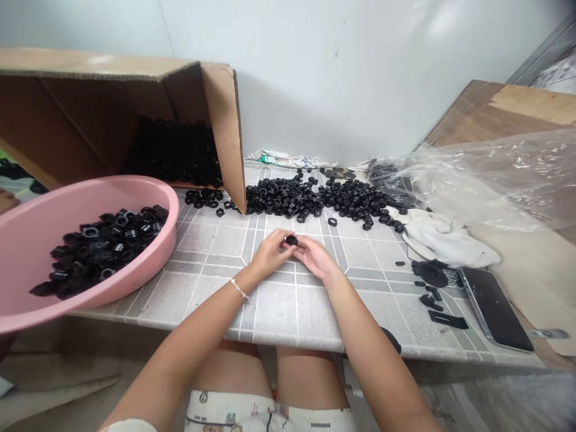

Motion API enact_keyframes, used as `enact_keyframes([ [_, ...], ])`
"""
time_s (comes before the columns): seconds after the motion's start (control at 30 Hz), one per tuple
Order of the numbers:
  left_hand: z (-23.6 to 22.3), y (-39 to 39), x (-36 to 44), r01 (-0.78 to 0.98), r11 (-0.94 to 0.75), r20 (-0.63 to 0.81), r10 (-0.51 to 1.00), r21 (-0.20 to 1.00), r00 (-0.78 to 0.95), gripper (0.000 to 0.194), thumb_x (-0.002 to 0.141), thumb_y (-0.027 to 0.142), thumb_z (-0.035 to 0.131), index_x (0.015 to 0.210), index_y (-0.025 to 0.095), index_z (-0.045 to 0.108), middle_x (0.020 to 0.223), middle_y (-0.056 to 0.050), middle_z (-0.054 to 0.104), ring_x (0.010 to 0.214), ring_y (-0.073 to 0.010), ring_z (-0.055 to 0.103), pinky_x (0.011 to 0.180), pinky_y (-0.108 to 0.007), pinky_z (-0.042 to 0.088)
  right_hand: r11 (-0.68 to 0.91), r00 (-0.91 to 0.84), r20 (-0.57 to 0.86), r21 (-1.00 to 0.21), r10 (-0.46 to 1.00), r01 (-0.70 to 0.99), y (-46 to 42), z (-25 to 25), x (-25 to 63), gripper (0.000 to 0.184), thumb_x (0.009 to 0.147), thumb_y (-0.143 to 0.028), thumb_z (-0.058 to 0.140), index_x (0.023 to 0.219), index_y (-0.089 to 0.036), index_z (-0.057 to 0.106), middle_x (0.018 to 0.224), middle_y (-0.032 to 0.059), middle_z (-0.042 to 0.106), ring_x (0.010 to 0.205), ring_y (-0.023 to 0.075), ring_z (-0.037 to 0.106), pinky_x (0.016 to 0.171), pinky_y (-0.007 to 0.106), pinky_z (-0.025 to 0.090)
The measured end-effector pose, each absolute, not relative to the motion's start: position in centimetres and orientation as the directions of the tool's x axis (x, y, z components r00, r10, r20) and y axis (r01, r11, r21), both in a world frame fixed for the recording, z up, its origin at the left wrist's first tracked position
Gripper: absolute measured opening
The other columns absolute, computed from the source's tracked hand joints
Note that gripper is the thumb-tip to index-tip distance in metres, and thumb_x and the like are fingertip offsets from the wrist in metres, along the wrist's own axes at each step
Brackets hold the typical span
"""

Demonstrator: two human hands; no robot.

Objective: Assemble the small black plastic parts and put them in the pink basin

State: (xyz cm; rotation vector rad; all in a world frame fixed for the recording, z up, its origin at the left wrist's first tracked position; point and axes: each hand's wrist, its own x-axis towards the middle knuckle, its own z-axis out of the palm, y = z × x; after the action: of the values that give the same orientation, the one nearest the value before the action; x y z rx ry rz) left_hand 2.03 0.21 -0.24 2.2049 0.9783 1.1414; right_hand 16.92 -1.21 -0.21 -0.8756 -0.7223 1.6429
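Note:
Over the middle of the table, my left hand and my right hand meet at their fingertips. Between them is a small black plastic ring, pinched by the fingers of both hands. Its finer shape is partly covered by the fingers. Just beyond the hands lies a spread of similar black rings, one pile straight ahead and another pile slightly to the right. A single black ring sits apart in front of them.
A pink basin with many black rings overhangs the table's left front edge. Behind it a cardboard box lies on its side, rings inside. To the right are a white cloth, a phone, black scraps and clear plastic sheeting.

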Motion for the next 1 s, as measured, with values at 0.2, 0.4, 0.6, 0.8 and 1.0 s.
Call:
enact_keyframes([
  [0.2,-0.1,0.2,2.2,0.368,-0.687,0.577,0.726,0.627,0.374,0.030,0.086,0.016,0.054,0.115,0.018,0.054,0.105,-0.008,0.060,0.090,-0.0156,0.059,0.082,-0.032,0.051,-0.122,0.061,-0.176,-0.855,0.983,-0.504,-1.4,-0.2,16.5,0.033,0.068,-0.028,0.071,0.096,-0.024,0.053,0.073,-0.0027,0.069,0.072,0.0163,0.068,0.074,0.033,0.054],
  [0.4,0.0,0.2,2.1,0.404,-0.657,0.552,0.754,0.636,0.357,0.031,0.087,0.016,0.051,0.117,0.020,0.053,0.110,-0.009,0.062,0.101,-0.0185,0.059,0.091,-0.037,0.050,0.115,0.182,0.087,-0.982,0.979,-0.147,-1.5,-0.5,15.7,0.029,0.068,-0.038,0.072,0.089,-0.022,0.059,0.083,-0.0004,0.065,0.075,0.0144,0.061,0.069,0.028,0.051],
  [0.6,0.0,0.2,2.9,0.190,-0.524,0.442,0.827,0.831,0.347,0.034,0.086,0.017,0.053,0.119,0.020,0.051,0.120,-0.009,0.060,0.095,-0.0155,0.063,0.090,-0.035,0.052,0.195,0.215,0.169,-0.975,0.962,-0.106,-1.3,-0.4,16.2,0.025,0.074,-0.040,0.069,0.090,-0.023,0.060,0.087,0.0022,0.067,0.081,0.0186,0.065,0.079,0.034,0.052],
  [0.8,-0.1,0.9,2.6,0.003,-0.289,0.280,0.930,0.957,0.239,0.025,0.086,0.026,0.056,0.109,0.017,0.053,0.113,-0.009,0.062,0.092,-0.0156,0.065,0.088,-0.034,0.052,0.271,0.292,0.219,-0.951,0.931,-0.150,-1.5,0.5,16.6,0.025,0.075,-0.040,0.068,0.092,-0.025,0.058,0.082,-0.0007,0.064,0.069,0.0146,0.061,0.069,0.030,0.051],
  [1.0,-1.0,1.1,2.9,-0.069,-0.110,0.126,0.949,0.991,0.289,0.022,0.081,0.018,0.056,0.102,0.015,0.056,0.107,-0.009,0.066,0.096,-0.0180,0.065,0.091,-0.037,0.052,0.179,0.204,0.126,-0.946,0.971,-0.269,-1.2,-0.4,14.7,0.026,0.073,-0.040,0.070,0.090,-0.024,0.060,0.085,0.0004,0.065,0.072,0.0150,0.062,0.074,0.031,0.052],
])
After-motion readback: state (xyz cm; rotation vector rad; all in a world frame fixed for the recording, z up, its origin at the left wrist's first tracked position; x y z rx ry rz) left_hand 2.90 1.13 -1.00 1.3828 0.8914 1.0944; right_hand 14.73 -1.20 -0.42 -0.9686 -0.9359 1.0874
